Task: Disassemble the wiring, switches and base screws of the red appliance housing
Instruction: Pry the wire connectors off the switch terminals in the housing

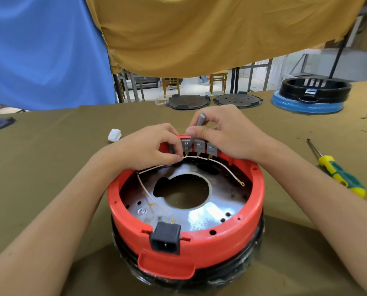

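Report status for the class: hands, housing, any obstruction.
Left hand pinches white wire at switches. Right hand grips grey tool. Red housing still wired. Nothing blocking.

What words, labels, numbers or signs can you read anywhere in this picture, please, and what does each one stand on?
No text can be read as words or numbers.
Round stamped mark on the shiny metal plate inside the red plastic housing: it sits at, too blurred to read.
White label on the black round housing at the far right: at, too small to read.
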A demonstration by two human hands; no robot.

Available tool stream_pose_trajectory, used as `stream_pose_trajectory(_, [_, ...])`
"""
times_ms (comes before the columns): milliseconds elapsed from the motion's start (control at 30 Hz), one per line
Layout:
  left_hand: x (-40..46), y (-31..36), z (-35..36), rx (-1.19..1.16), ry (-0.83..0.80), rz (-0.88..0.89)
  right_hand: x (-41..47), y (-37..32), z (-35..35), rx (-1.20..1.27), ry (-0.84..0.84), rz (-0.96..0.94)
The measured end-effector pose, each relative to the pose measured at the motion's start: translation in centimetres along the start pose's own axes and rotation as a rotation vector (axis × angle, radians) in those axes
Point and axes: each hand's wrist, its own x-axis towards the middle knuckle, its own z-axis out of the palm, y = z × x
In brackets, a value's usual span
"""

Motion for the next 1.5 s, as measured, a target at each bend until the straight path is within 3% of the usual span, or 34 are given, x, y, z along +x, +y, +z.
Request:
stream_pose_trajectory(700, [0.1, -0.1, 0.1, -0.027, -0.008, 0.007, 1.5, 1.1, 0.3, 0.113, 0.027, 0.160])
stream_pose_trajectory(833, [0.1, -0.2, 0.1, -0.024, -0.006, 0.009, 0.9, 0.9, 0.4, 0.086, 0.070, 0.117])
stream_pose_trajectory(1133, [0.1, -0.2, 0.1, -0.034, -0.004, 0.011, 0.4, 0.1, 0.2, -0.022, -0.027, -0.020])
stream_pose_trajectory(1367, [0.2, -0.2, 0.2, -0.031, -0.012, 0.007, 1.3, 0.6, 0.0, 0.051, 0.014, 0.074])
stream_pose_trajectory(1500, [0.2, -0.2, 0.2, -0.047, -0.009, 0.004, 1.3, 0.5, 0.6, 0.029, -0.055, 0.115])
